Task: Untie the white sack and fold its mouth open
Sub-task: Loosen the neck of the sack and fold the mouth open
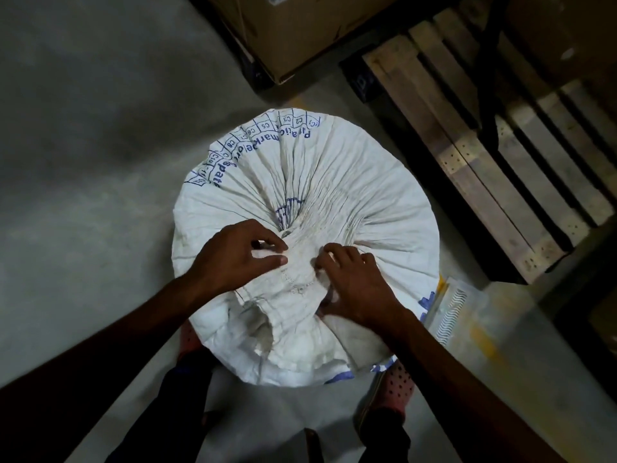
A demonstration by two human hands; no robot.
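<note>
A full white woven sack [334, 168] with blue print stands upright on the floor, seen from above. Its cloth gathers in pleats toward a tied neck [297, 255] near the middle, and the loose mouth flap [283, 322] fans out toward me. My left hand [240, 252] pinches the gathered neck from the left with thumb and fingers. On the neck's right side my right hand [354, 282] presses in, fingers curled into the folds. I cannot make out the tie itself under the fingers.
A wooden pallet [500, 155] lies to the right. A cardboard box [300, 31] stands at the back. A flat printed bag [457, 309] lies on the concrete floor [83, 162] by the sack's right side. My feet in sandals [390, 392] are below.
</note>
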